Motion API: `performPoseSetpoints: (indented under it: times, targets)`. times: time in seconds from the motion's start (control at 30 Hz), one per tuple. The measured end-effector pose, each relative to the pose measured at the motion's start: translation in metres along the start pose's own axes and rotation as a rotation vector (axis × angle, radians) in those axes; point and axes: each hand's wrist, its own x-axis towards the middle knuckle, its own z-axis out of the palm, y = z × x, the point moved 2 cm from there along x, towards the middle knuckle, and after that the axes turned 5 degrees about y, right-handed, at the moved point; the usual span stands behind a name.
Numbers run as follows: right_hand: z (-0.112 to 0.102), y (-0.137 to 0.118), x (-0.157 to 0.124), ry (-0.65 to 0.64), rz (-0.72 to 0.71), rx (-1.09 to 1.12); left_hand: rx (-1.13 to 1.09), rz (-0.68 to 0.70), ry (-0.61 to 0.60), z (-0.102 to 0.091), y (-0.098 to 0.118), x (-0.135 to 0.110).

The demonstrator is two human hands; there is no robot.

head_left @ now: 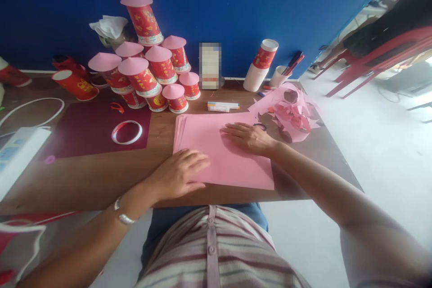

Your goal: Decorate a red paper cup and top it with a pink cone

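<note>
Head view. A pixelated upright object (209, 65) at the table's (84, 180) rear edge could not be read. The power strip (16, 153) was cut off at the left. The cone-capped red cups (148, 72) hid their contents. The white cup (279, 76) near the rear right corner held pens.

The pink paper stack (229, 162) lay at the near edge, centre. Your right hand (248, 137) lay flat on it, fingers spread, palm down. Your left hand (178, 173) rested on its near-left part, fingers loosely bent, gripping nothing. Pink scraps (293, 112) lay just beyond the right hand.
</note>
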Motion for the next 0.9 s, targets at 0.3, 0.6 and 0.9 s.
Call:
performPoseSetpoints:
  times: [0.3,0.6,0.9]
  targets:
    - [-0.016,0.033,-0.041,0.105,0.418,-0.268,0.112,0.044,0.029,0.008,0.011,0.0]
    - [-0.012,0.034,-0.057,0.104,0.554,-0.385,0.205,0.246,0.004,0.017,0.045,0.018]
    - [-0.017,0.035,-0.044,0.011,0.581,-0.466,0.301,0.125,0.043,0.028,0.056,0.026]
